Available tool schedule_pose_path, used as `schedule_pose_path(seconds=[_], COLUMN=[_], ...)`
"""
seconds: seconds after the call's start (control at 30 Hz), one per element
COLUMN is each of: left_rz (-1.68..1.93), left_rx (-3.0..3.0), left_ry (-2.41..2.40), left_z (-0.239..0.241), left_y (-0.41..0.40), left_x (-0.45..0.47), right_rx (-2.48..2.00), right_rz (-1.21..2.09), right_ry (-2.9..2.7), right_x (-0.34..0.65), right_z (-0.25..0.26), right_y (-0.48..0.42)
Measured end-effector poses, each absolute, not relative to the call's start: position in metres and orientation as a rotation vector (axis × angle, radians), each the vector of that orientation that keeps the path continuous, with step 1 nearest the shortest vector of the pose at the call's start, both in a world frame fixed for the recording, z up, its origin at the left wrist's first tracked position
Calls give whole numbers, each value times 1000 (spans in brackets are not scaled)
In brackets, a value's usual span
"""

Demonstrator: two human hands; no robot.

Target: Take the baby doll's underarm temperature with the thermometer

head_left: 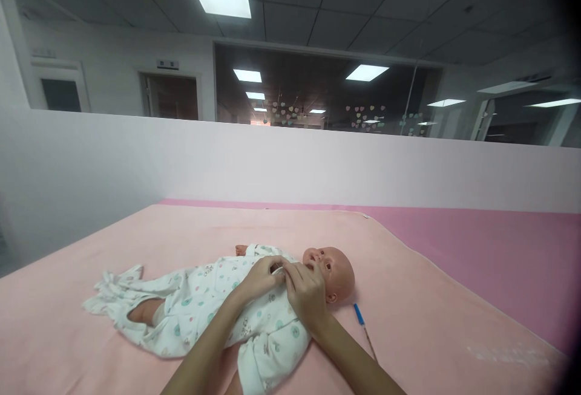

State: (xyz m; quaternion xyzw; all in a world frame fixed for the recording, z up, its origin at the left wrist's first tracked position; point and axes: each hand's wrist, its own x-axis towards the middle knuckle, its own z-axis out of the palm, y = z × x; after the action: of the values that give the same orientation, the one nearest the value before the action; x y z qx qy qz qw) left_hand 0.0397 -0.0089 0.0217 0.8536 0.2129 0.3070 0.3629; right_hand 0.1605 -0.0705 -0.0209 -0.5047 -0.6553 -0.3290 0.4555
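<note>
A baby doll (341,268) lies on its back, its bald head to the right. It wears a white romper (200,289) with small coloured prints, and a leg shows through a gap in the cloth at the left. At the chest, just below the doll's chin, my left hand (264,277) pinches the edge of the romper. My right hand (306,292) meets it there, fingers closed on the same bit of cloth by the neckline. Whatever fastening lies between the fingertips is hidden.
The doll rests on a peach-coloured blanket (408,298) over a pink mat (490,250). Right of the doll's head lies a thin stick with a blue end (359,314). A low white wall (290,162) runs behind, with a large window (318,92) beyond.
</note>
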Motion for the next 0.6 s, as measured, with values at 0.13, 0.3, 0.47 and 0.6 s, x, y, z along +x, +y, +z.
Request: schedule_pose_path(seconds=[0.13,0.3,0.47,0.6], left_rz=[769,769,840,854], left_rx=[2140,1947,1922,1916], left_ry=[500,445,468,493], left_z=[23,20,19,19], left_y=[-9,-2,2,-1], left_x=[38,38,40,40], right_rx=[-1148,-1074,-1066,-1085], right_rz=[-762,-760,-785,-795], right_ry=[-1665,-1650,-1651,-1639], right_x=[163,164,164,164], right_z=[-25,-29,-28,-27], right_y=[-68,-67,-67,-68])
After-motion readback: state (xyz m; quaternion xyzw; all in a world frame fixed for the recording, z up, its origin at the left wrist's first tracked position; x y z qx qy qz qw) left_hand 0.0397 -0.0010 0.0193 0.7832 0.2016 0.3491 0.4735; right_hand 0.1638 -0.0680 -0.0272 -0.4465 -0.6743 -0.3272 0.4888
